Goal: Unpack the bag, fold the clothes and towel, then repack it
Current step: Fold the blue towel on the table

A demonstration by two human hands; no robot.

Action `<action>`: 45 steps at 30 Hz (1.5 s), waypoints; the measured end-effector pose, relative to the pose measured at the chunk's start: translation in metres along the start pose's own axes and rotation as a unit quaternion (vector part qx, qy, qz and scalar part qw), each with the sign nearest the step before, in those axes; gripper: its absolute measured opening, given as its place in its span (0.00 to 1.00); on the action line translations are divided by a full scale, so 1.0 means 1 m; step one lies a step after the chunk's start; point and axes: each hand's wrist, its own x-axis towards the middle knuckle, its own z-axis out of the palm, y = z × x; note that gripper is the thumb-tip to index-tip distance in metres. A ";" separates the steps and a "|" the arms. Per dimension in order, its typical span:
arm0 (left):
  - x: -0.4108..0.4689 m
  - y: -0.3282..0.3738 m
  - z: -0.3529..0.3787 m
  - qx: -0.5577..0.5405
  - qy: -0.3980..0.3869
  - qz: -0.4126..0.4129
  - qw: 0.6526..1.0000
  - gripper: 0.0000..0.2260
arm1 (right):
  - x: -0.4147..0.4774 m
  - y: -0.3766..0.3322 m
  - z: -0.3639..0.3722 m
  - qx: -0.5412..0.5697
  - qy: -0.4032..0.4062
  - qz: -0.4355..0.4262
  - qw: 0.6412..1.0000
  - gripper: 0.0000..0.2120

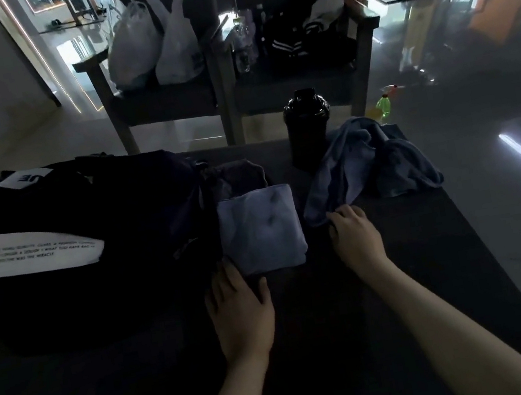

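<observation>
A large black bag [63,253] with white labels lies on the left of the dark table [313,344]. Beside it sits a folded light-blue cloth [262,228], with a darker folded garment [234,175] just behind. My left hand [240,308] lies flat at the folded cloth's near left corner, fingers straight. A crumpled blue towel [364,161] is spread to the right. My right hand [356,232] holds its near edge with fingers curled on the fabric.
A black shaker bottle [307,128] stands at the table's far edge, by the towel. Beyond are two chairs, one holding white plastic bags [155,41], the other dark clothes [303,33]. A green bottle [383,104] stands on the floor past the table's right corner.
</observation>
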 end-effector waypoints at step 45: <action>-0.088 0.035 -0.095 0.066 -0.201 0.211 0.954 0.13 | -0.201 0.037 -0.101 -0.060 -0.048 -0.030 0.997 0.14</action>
